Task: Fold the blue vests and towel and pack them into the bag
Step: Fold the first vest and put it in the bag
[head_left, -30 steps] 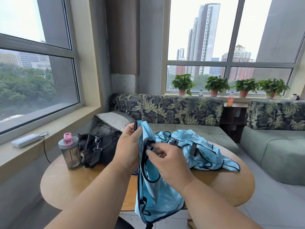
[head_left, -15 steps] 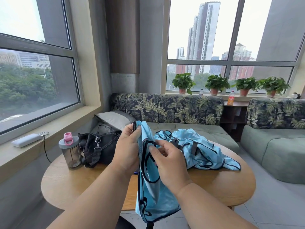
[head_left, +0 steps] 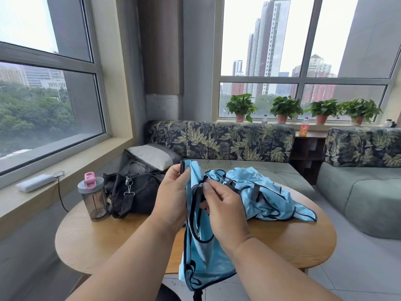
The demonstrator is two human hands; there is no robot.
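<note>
A light blue vest (head_left: 201,259) with dark trim hangs in front of me, over the near edge of the round wooden table (head_left: 91,242). My left hand (head_left: 172,196) pinches its top strap. My right hand (head_left: 223,210) grips the dark trim of an opening just right of it. More crumpled blue vests (head_left: 267,196) lie in a heap on the table behind my right hand. The black bag (head_left: 134,192) sits on the table to the left, its top partly open. No towel can be told apart from the blue heap.
A grey water bottle with a pink lid (head_left: 93,196) stands left of the bag. A white power bank (head_left: 35,182) with a cable lies on the window sill. Leaf-patterned sofas (head_left: 227,142) ring the table's far side and right.
My right hand has shifted slightly up along the vest's trim, closer to my left hand. The vest stays hanging between both hands.
</note>
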